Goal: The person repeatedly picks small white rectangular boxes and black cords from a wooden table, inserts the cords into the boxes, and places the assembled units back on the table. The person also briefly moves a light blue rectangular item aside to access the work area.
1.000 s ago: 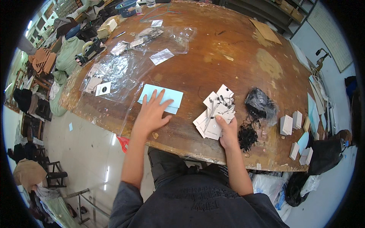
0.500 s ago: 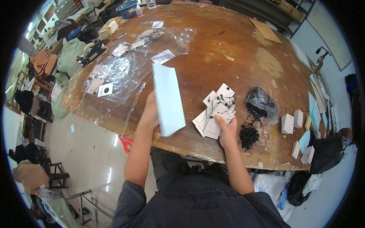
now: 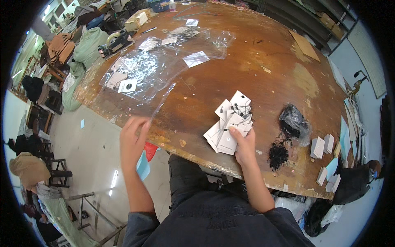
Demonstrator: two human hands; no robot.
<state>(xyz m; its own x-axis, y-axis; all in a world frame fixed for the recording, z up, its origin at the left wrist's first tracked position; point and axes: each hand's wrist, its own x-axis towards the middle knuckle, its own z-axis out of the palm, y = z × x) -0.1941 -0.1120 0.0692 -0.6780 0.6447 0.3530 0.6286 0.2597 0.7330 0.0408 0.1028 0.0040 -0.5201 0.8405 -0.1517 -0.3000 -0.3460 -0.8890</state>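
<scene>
Gripping fanned white tags (image 3: 227, 140) in right hand (image 3: 245, 146) over table (image 3: 247, 74).
Holding left hand (image 3: 135, 133) loosely open near table edge, above blue paper (image 3: 143, 168) and near clear plastic bag (image 3: 144, 88).

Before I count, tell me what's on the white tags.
Black cords and part of the right hand lie on the tags; the lower ones' faces are mostly hidden.

Scuffed wooden table (image 3: 251, 84) loaded along both sides

A tape dispenser (image 3: 118, 42) and a pen (image 3: 149, 30) lie by the left edge, a blue basket (image 3: 159, 5) at the far left corner. Clear plastic bags (image 3: 150, 76) spread inward from there. Black cords (image 3: 278, 155) lie tangled toward the near right corner, with white card stacks (image 3: 317, 148) closer to it. A cardboard sheet (image 3: 304, 45) lies near the far right corner.
</scene>
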